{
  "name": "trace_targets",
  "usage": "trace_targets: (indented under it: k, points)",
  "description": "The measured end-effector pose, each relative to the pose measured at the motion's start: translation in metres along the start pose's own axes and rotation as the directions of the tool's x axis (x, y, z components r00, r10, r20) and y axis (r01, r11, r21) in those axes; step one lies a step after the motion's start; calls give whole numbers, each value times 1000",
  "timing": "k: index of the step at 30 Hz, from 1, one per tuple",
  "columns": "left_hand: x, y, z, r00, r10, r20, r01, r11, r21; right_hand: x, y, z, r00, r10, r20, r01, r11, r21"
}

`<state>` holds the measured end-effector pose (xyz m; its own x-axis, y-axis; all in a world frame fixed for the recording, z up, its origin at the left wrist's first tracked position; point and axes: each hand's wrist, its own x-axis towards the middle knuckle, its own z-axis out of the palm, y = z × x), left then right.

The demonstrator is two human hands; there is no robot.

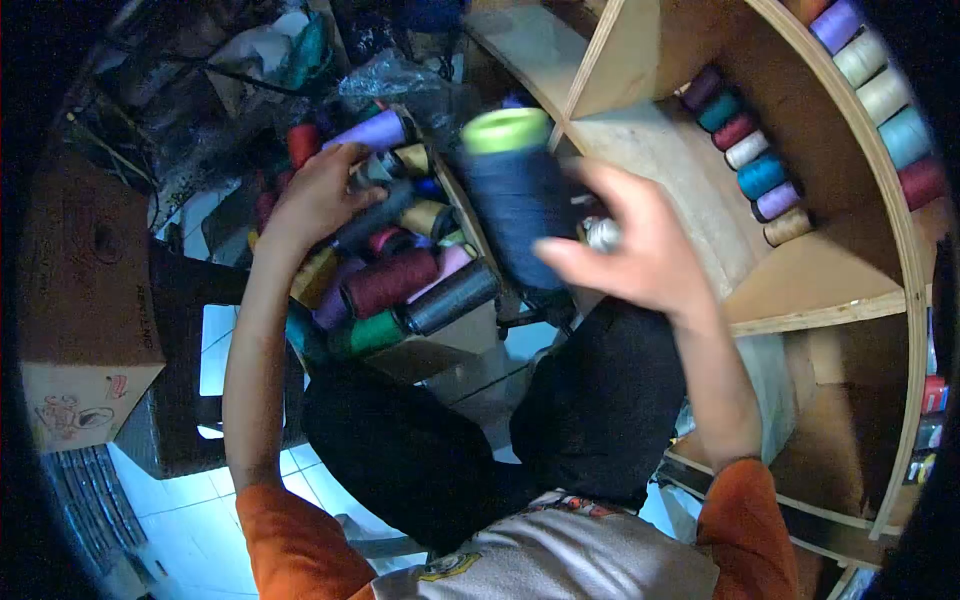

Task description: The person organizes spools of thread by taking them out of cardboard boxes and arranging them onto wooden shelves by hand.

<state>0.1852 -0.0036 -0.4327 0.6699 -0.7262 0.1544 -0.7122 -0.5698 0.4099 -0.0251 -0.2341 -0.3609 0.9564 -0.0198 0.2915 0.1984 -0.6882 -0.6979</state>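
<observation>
A large navy thread cone with a yellow-green top stands tilted in the air, smeared by motion. My right hand is on its right side, thumb across the front and the other fingers partly hidden. Over a cardboard box full of thread spools, my left hand curls its fingers around a grey thread spool, partly covered by the hand. Close by lie a purple spool, a maroon spool, a black spool and a green spool.
To the right is a curved wooden shelf with compartments. A row of small spools lies in one compartment, and more spools line the outer side. A printed carton stands at left. Plastic bags are heaped behind the box.
</observation>
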Motion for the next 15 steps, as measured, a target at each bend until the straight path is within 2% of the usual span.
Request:
trace_targets:
  k: [1, 2, 4, 6, 8, 10, 11, 12, 13, 15]
  points:
    - [3, -2, 2, 998, 47, -31, -46, 999, 19, -23, 3, -16, 986, 160, 53, -168, 954, 248]
    - [5, -1, 2, 1000, 20, 5, -20, 996, 86, -51, 7, -29, 977, 210, 47, -206, 849, 487]
    - [8, -3, 4, 998, -41, 41, 35, 989, 143, -127, 28, -52, 962, 269, -49, -189, 783, 592]
    - [15, -15, 16, 1000, -13, 19, 11, 993, 114, -221, 63, -67, 918, 341, -204, -151, 774, 615]
    - [20, -15, 11, 996, -11, 90, 3, 996, 88, -309, 97, -73, 835, 432, -341, -120, 747, 653]
    - [29, -52, 24, 989, 124, 83, -127, 991, 37, -307, 61, -97, 735, 490, -469, -175, 805, 566]
    - [27, -33, 13, 984, 122, 131, -120, 993, -22, -306, 42, -109, 676, 513, -528, -214, 823, 525]
    - [33, -64, 22, 966, 225, 128, -205, 967, -154, -316, 39, -117, 561, 538, -629, -243, 833, 496]
    - [32, -54, 19, 968, 208, 141, -195, 975, -104, -325, 40, -124, 443, 546, -711, -268, 837, 477]
    - [29, -38, 8, 977, 136, 161, -141, 990, 17, -320, 58, -146, 304, 570, -764, -429, 798, 424]
